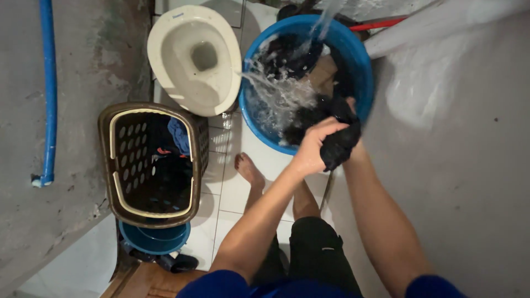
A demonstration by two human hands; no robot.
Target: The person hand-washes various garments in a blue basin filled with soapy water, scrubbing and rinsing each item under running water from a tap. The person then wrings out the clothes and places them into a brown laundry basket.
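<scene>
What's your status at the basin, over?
Left hand and right hand both gripping dark wet cloth over blue basin. Water splashing in. Nothing in the way.

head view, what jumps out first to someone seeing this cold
The blue basin at top centre, water splashing over dark laundry. At its near rim both hands wring a black cloth, the left hand in front and the right hand mostly hidden. A brown laundry basket stands left.

Both hands grip a wet black garment [339, 144] at the near rim of a blue basin [361, 69]; the left hand [314, 146] wraps it, the right hand [353, 110] is mostly hidden behind; water [276, 91] splashes inside; a brown laundry basket [152, 165] stands left, a white toilet bowl [193, 55] beyond it.
</scene>
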